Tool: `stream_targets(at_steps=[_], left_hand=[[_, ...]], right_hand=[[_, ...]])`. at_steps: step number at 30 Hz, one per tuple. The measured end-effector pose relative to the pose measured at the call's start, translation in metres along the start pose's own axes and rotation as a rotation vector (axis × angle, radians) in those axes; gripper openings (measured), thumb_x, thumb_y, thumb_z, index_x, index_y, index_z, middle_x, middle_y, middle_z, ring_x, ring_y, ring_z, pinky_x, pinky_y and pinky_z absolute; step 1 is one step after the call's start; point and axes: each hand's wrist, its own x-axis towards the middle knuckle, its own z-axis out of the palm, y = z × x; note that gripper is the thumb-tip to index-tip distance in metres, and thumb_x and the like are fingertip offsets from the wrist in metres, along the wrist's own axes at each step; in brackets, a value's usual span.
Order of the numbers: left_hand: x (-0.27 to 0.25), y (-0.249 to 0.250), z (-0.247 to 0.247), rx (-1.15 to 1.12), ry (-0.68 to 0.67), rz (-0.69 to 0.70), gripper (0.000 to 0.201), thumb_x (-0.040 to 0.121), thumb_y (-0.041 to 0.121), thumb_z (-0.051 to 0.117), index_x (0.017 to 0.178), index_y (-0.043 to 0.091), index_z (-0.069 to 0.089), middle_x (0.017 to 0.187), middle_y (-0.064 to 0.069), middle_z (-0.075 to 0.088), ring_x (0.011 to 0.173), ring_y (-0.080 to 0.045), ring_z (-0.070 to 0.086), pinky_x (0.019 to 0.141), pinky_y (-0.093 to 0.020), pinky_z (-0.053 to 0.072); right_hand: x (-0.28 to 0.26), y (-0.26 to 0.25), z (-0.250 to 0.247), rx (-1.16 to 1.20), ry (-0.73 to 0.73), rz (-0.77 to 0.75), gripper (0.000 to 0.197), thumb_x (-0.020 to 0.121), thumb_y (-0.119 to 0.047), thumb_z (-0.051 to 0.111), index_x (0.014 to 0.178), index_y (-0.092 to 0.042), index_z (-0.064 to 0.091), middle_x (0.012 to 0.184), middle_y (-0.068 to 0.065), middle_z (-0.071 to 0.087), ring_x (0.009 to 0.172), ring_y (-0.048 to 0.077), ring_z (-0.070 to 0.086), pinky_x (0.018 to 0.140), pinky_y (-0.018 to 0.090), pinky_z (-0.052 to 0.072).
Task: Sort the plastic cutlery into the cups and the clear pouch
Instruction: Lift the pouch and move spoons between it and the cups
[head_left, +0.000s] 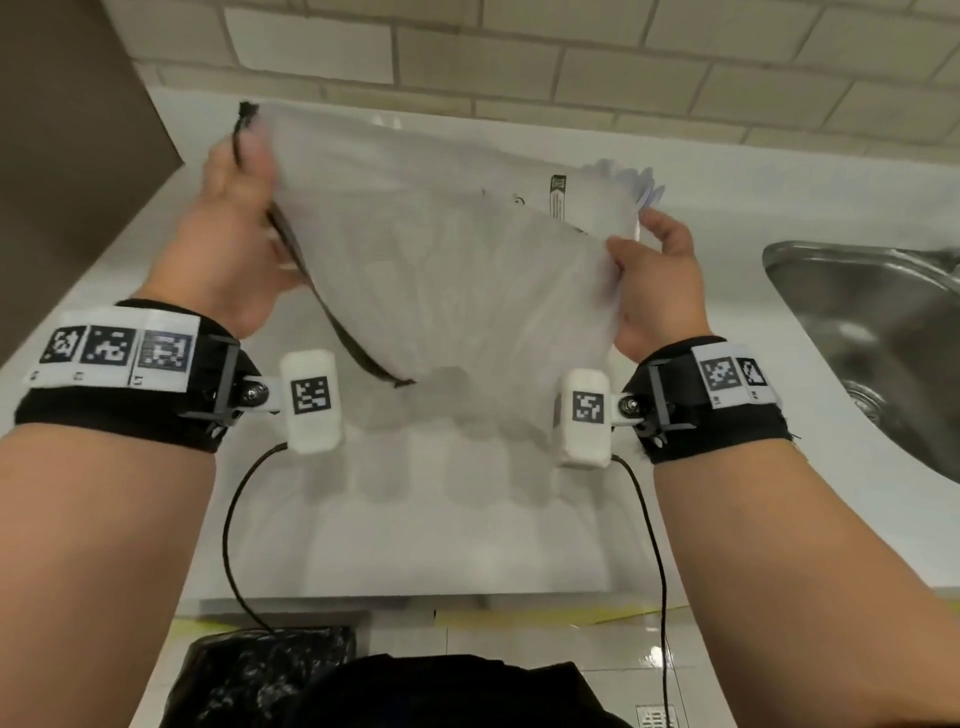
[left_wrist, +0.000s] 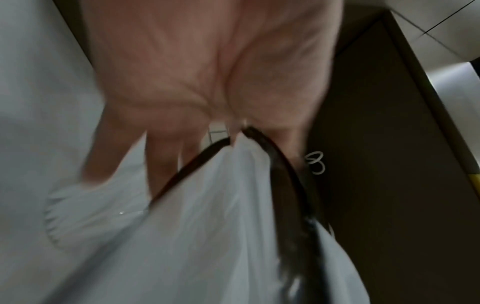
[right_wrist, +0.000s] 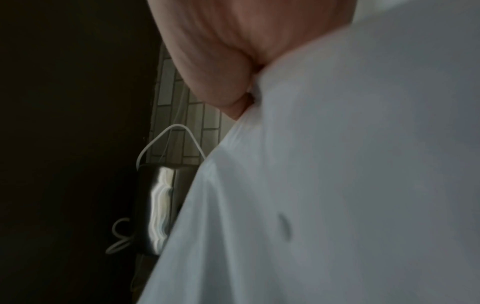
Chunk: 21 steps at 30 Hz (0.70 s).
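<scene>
I hold a clear, frosted pouch with a dark zip edge up in the air over the white counter. My left hand grips the zip end at the pouch's upper left. My right hand pinches the opposite edge at the right. In the left wrist view the fingers curl round the dark zip edge of the pouch. The right wrist view is mostly filled by the pouch. White cutlery shapes show faintly behind the pouch's top right corner. Cups are not visible.
A steel sink is set into the counter at the right. A dark cabinet side stands at the left and a tiled wall at the back. A black bag lies below the counter's front edge.
</scene>
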Motion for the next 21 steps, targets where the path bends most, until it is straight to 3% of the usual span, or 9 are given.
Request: stream_targets(at_steps=[1, 3, 5, 7, 12, 14, 17, 19, 21], left_hand=[[-0.002, -0.007, -0.003, -0.080, -0.180, -0.055, 0.070, 0.085, 0.044, 0.066, 0.146, 0.024, 0.036, 0.126, 0.004, 0.063, 0.107, -0.008, 0.066, 0.083, -0.040, 0.057], [-0.010, -0.018, -0.006, -0.051, -0.366, -0.098, 0.085, 0.068, 0.028, 0.081, 0.143, 0.022, 0.042, 0.128, 0.000, 0.065, 0.113, -0.021, 0.065, 0.076, -0.043, 0.058], [-0.011, -0.028, -0.001, -0.028, -0.242, -0.078, 0.073, 0.075, 0.004, 0.072, 0.140, 0.021, 0.044, 0.123, 0.002, 0.068, 0.110, -0.018, 0.066, 0.072, -0.035, 0.059], [-0.002, -0.036, -0.005, -0.058, -0.027, -0.035, 0.058, 0.086, -0.007, 0.059, 0.133, 0.025, 0.046, 0.121, 0.003, 0.067, 0.108, -0.015, 0.066, 0.075, -0.031, 0.058], [0.011, -0.037, -0.020, 0.006, 0.299, -0.055, 0.019, 0.095, 0.022, 0.057, 0.105, 0.015, 0.072, 0.089, 0.007, 0.075, 0.094, -0.011, 0.071, 0.091, -0.035, 0.055], [-0.005, -0.024, -0.011, -0.245, 0.044, -0.063, 0.040, 0.100, 0.037, 0.043, 0.094, 0.019, 0.079, 0.095, 0.007, 0.076, 0.100, -0.011, 0.070, 0.092, -0.037, 0.053], [-0.033, -0.005, 0.006, -0.714, -0.376, -0.204, 0.063, 0.100, 0.046, 0.020, 0.111, 0.014, 0.073, 0.126, -0.008, 0.066, 0.121, -0.027, 0.059, 0.100, -0.046, 0.046], [-0.041, -0.011, 0.020, -0.657, -0.448, -0.175, 0.047, 0.098, 0.025, 0.032, 0.094, 0.014, 0.077, 0.103, -0.005, 0.074, 0.101, -0.023, 0.069, 0.091, -0.034, 0.052], [-0.045, -0.018, 0.039, -0.377, -0.423, -0.117, 0.013, 0.074, 0.021, 0.069, 0.080, 0.015, 0.078, 0.083, -0.003, 0.075, 0.078, -0.018, 0.071, 0.075, -0.027, 0.057]], right_hand=[[0.000, -0.001, 0.000, 0.099, -0.045, 0.014, 0.046, 0.091, 0.001, 0.050, 0.125, -0.031, 0.046, 0.111, 0.007, 0.066, 0.088, 0.026, 0.065, 0.084, 0.042, 0.054], [-0.003, -0.003, -0.003, 0.262, -0.182, 0.017, 0.067, 0.089, 0.009, 0.046, 0.134, -0.040, 0.042, 0.132, 0.001, 0.058, 0.106, 0.027, 0.066, 0.091, 0.043, 0.053], [-0.005, -0.001, -0.007, 0.236, -0.360, 0.028, 0.071, 0.088, 0.012, 0.047, 0.134, -0.042, 0.047, 0.137, -0.004, 0.056, 0.112, 0.025, 0.064, 0.092, 0.044, 0.052], [-0.010, 0.002, -0.012, -0.035, -0.489, 0.057, 0.055, 0.088, 0.011, 0.052, 0.116, -0.035, 0.063, 0.115, 0.000, 0.069, 0.094, 0.021, 0.067, 0.082, 0.041, 0.056], [-0.005, 0.013, -0.016, -0.287, -0.255, 0.009, 0.024, 0.086, 0.008, 0.062, 0.086, -0.014, 0.071, 0.090, 0.009, 0.067, 0.083, 0.023, 0.065, 0.080, 0.039, 0.059], [-0.003, 0.017, -0.012, -0.225, -0.252, 0.020, 0.021, 0.087, 0.006, 0.061, 0.087, -0.014, 0.068, 0.090, 0.009, 0.065, 0.082, 0.021, 0.066, 0.079, 0.037, 0.059], [-0.009, 0.024, -0.001, -0.132, -0.319, 0.058, 0.021, 0.090, 0.005, 0.057, 0.091, -0.015, 0.062, 0.084, 0.004, 0.062, 0.076, 0.015, 0.065, 0.072, 0.030, 0.058], [-0.017, 0.031, 0.010, -0.212, -0.416, 0.063, 0.023, 0.091, 0.006, 0.056, 0.096, -0.015, 0.061, 0.088, 0.006, 0.063, 0.079, 0.017, 0.064, 0.072, 0.033, 0.058], [-0.024, 0.038, 0.018, -0.490, -0.557, 0.024, 0.035, 0.087, 0.011, 0.053, 0.111, -0.013, 0.062, 0.103, 0.009, 0.065, 0.089, 0.021, 0.062, 0.078, 0.036, 0.056]])
